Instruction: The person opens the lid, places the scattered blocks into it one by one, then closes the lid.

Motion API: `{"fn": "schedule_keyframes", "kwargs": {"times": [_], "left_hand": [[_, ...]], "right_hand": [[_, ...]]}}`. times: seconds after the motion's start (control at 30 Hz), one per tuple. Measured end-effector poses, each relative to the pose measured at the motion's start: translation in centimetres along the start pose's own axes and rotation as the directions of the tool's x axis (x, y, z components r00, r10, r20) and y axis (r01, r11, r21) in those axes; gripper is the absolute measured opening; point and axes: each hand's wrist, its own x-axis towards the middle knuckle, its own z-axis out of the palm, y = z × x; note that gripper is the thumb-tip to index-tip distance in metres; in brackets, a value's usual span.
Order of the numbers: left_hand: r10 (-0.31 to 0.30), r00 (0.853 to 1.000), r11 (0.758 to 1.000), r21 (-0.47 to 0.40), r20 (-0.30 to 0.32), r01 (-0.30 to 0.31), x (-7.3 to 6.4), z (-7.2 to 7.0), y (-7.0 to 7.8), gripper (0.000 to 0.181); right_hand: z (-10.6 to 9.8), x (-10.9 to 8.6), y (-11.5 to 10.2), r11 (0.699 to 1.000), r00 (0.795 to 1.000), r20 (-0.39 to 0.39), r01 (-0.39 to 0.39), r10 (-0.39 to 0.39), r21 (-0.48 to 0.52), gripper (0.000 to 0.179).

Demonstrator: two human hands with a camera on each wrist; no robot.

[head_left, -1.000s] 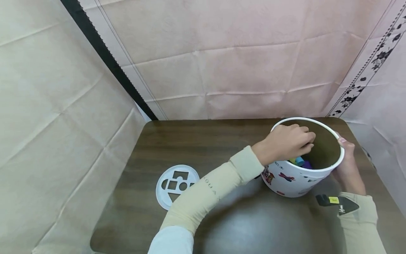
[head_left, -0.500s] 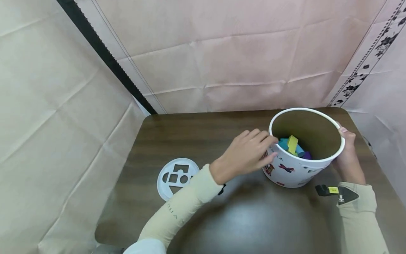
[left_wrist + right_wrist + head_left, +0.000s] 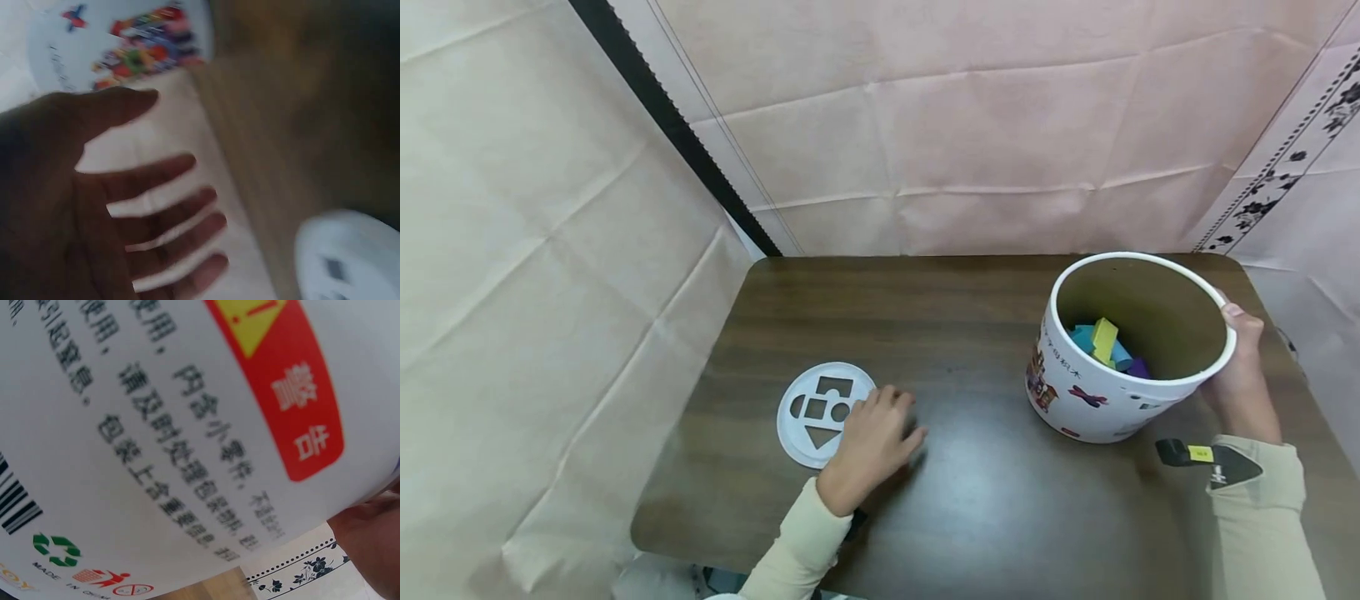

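Observation:
My right hand (image 3: pixel 1242 375) grips the right side of a white printed bucket (image 3: pixel 1086 408), thumb at the rim. The bucket leans a little, its mouth turned up toward the head camera. Inside it lie a yellow block (image 3: pixel 1104 338), blue blocks (image 3: pixel 1122 358) and a purple block (image 3: pixel 1138 368). Empty, with its fingers spread apart in the left wrist view, my left hand (image 3: pixel 871 446) hovers at the right edge of a round white shape-sorter lid (image 3: pixel 801 437) and covers part of it. Whether it touches the lid, I cannot tell. Warning print fills the right wrist view.
Everything stands on a dark brown wooden table (image 3: pixel 970 492) with rounded corners. Pale creased cloth (image 3: pixel 1000 142) hangs behind it and at both sides. The bucket is near the table's back right, the lid left of the middle.
My left hand has come out of the bucket and swung left and down to the lid, uncovering the blocks. The right hand still holds the bucket.

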Motion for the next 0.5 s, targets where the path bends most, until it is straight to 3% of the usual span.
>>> {"fn": "schedule_keyframes", "kwargs": {"times": [0.1, 0.23, 0.37, 0.5], "left_hand": [[-0.123, 0.992, 0.991, 0.046, -0.036, 0.125, -1.7, 1.3, -1.6, 0.045], [-0.245, 0.968, 0.967, 0.055, -0.055, 0.248, -3.5, 2.6, -2.8, 0.047], [-0.282, 0.958, 0.958, 0.032, -0.057, 0.284, -4.4, 3.4, -3.2, 0.047], [-0.268, 0.960, 0.962, 0.020, -0.081, 0.271, -4.6, 3.9, -3.5, 0.047]], "right_hand": [[-0.3, -0.1, -0.2, 1.000, 1.000, -0.001, -0.004, 0.004, 0.018, 0.045], [-0.6, 0.0, -0.3, 0.999, 1.000, -0.023, -0.011, 0.012, 0.032, 0.045], [-0.8, 0.0, -0.5, 1.000, 0.998, -0.069, 0.002, -0.002, -0.002, 0.048], [-0.9, -0.7, -0.6, 1.000, 0.999, -0.044, -0.002, 0.002, 0.009, 0.048]]}}
